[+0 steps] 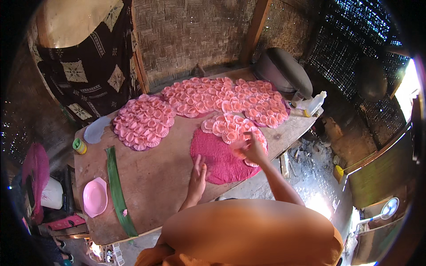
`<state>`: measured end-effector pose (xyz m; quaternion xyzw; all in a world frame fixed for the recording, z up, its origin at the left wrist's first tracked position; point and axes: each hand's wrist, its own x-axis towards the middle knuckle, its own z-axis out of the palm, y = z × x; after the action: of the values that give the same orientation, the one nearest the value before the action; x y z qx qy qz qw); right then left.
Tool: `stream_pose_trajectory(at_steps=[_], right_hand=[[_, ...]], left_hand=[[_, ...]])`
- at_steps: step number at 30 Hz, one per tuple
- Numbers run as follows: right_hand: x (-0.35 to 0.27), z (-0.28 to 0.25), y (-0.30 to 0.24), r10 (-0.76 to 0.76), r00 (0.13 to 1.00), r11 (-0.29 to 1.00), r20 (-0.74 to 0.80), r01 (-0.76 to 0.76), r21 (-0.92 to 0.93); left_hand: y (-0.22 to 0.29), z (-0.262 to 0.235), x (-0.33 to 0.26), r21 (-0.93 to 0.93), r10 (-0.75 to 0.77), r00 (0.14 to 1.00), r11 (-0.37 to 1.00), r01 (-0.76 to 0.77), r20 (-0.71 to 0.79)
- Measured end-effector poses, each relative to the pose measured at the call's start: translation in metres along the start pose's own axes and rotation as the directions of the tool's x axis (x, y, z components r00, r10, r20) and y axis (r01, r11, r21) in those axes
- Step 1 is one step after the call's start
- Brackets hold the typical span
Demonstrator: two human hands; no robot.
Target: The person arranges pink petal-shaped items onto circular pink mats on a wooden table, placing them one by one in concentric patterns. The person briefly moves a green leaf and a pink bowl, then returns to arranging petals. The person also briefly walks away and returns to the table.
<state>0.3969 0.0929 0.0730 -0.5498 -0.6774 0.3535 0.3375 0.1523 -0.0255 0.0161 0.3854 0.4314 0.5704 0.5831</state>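
In the head view, my left fingers (198, 163), extended and empty, are at the left edge of the round deep-pink mat (216, 160), which lies near the surface's (155, 186) front edge. My right fingers (249, 138) bend over its frilled pink cups (227, 126); blur hides whether they grip one.

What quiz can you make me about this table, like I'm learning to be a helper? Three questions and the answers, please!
1. Which is nearer the pink dish: the left hand or the right hand?
2. True or false: the green leaf strip lies between the pink dish and the left hand.
3. Fill in: pink cup-shaped pieces cover only ____ of the round mat.

Key: 1. The left hand. 2. True. 3. Part.
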Motion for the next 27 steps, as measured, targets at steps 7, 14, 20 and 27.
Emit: stream_pose_trajectory(at_steps=[7,14,20,27], right_hand=[[0.053,-0.008,0.030,-0.080,0.996,0.984,0.050,0.087,-0.156],[0.055,0.014,0.020,0.006,0.999,0.826,0.046,0.021,-0.564],[0.092,-0.016,0.035,-0.159,0.953,0.849,0.259,0.266,-0.457],[0.242,-0.051,0.071,-0.293,0.955,0.868,-0.040,0.249,-0.430]], left_hand=[[-0.021,-0.029,0.013,0.517,0.444,0.881,0.799,-0.307,-0.164],[-0.017,-0.027,0.012,0.525,0.406,0.899,0.807,-0.269,-0.163],[-0.014,-0.024,0.011,0.597,0.408,0.899,0.765,-0.241,-0.161],[-0.004,-0.012,0.009,0.633,0.372,0.905,0.756,-0.166,-0.206]])
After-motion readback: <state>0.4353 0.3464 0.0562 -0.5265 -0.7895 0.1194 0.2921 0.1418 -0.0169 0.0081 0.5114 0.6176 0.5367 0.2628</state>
